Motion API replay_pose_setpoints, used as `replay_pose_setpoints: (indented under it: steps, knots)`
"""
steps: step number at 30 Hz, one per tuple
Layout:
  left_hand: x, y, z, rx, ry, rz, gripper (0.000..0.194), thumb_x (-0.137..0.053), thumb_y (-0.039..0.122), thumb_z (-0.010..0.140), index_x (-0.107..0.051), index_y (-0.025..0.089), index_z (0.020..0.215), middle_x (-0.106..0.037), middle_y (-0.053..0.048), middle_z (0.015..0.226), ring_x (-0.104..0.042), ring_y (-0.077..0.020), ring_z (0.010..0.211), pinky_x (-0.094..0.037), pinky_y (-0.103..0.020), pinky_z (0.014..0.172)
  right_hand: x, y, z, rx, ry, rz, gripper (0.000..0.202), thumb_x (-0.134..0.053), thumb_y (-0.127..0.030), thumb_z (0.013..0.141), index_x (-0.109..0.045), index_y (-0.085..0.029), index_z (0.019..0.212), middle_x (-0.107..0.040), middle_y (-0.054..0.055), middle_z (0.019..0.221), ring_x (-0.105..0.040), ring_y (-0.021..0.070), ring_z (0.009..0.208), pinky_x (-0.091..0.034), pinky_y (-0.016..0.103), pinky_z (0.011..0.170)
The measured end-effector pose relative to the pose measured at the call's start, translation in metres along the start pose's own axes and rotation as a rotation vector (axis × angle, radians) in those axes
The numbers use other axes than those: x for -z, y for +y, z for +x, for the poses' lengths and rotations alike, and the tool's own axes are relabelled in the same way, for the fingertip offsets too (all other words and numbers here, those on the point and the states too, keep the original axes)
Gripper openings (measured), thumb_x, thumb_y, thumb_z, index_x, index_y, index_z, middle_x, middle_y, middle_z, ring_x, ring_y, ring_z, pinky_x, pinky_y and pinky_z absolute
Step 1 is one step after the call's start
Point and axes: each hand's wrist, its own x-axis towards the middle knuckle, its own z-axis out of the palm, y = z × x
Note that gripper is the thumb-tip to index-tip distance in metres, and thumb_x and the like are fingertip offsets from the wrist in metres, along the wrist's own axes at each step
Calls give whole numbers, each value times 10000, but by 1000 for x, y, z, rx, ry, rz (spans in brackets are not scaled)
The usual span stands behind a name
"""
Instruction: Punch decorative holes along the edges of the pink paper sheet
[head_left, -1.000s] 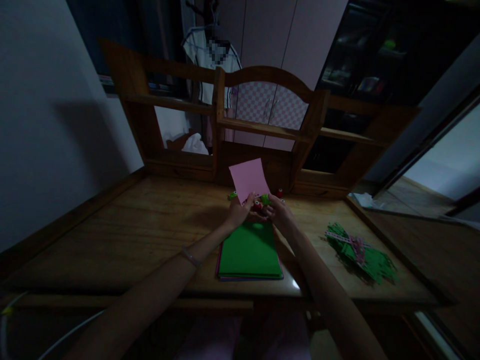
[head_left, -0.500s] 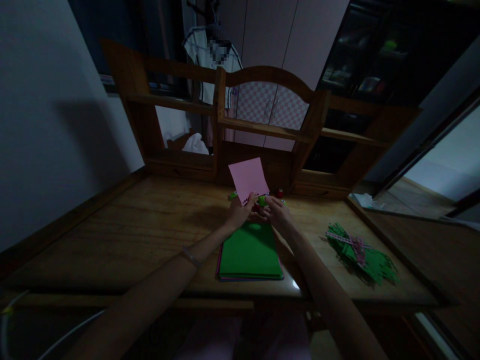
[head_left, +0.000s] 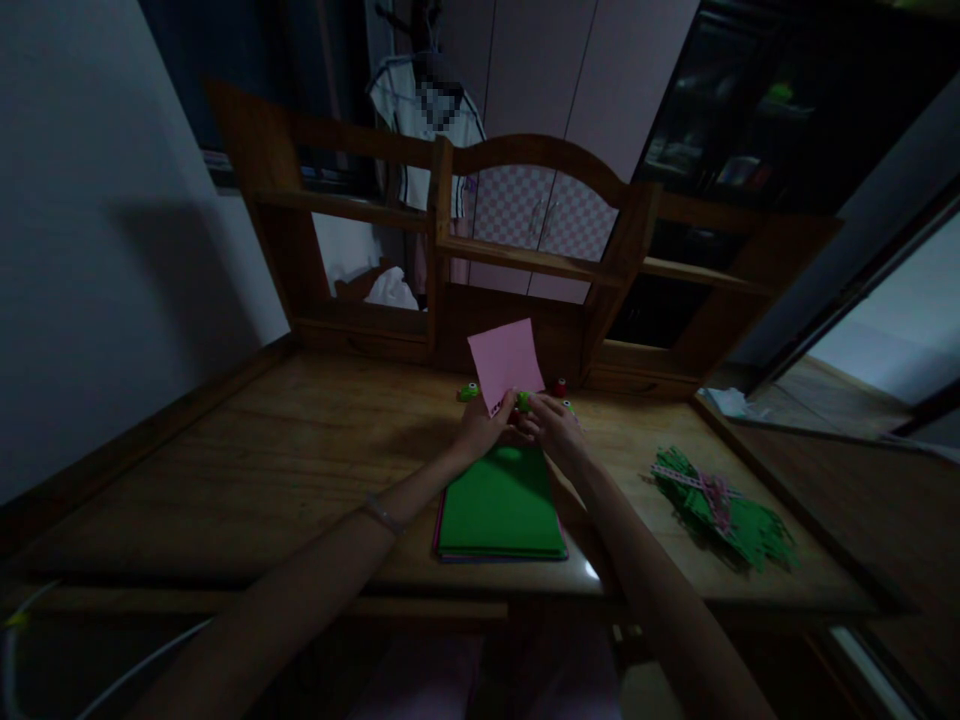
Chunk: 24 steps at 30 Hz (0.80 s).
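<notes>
My left hand [head_left: 484,428] grips the lower edge of a pink sheet of paper [head_left: 506,362], thumb on top. The sheet stands tilted up, and a row of small punched holes runs along that edge. Closed around a small green craft punch [head_left: 523,401] at the sheet's lower right edge is my right hand [head_left: 553,425]. The fingers partly hide the punch, and something reddish shows beneath it. Below both hands lies a stack of green paper [head_left: 501,510] with pink edges showing under it.
Behind the hands are a green figure-like piece with an eye [head_left: 469,392], a red one [head_left: 560,386] and another green one [head_left: 568,407]. To the right lies a pile of green cut paper strips [head_left: 739,525] with pink pieces on top. A wooden shelf [head_left: 517,258] rises behind the desk.
The pink sheet has shifted slightly to the right along the punch, together with my left hand. The green piece at the left shows more fully. My right hand has hardly moved.
</notes>
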Motion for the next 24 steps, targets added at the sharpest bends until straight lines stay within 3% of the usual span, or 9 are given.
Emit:
replay_pose_setpoints:
  steps: [7, 17, 24]
  knots:
    - [-1, -2, 1, -10, -24, 23, 326, -517, 430, 881, -679, 163, 976, -718, -89, 950, -672, -213, 896, -520, -310, 791, 7, 3, 8, 20, 49, -3, 259, -791, -384, 654, -641, -207, 768, -612, -29, 680, -553, 90, 567, -423, 218, 541]
    - [-1, -4, -1, -14, -96, 45, 341, -516, 429, 883, -678, 153, 1001, -720, -90, 953, -672, -219, 886, -520, -325, 812, 14, 6, 12, 34, 89, -103, 294, -799, -431, 609, -656, -234, 775, -595, -33, 697, -541, 96, 570, -427, 224, 528]
    - [1, -7, 0, -22, -148, 77, 356, -487, 437, 898, -685, 152, 977, -724, -86, 951, -679, -215, 878, -531, -307, 795, 15, 5, 12, 50, 45, -155, 231, -740, -436, 681, -673, -241, 787, -630, -7, 772, -546, 124, 626, -424, 250, 569]
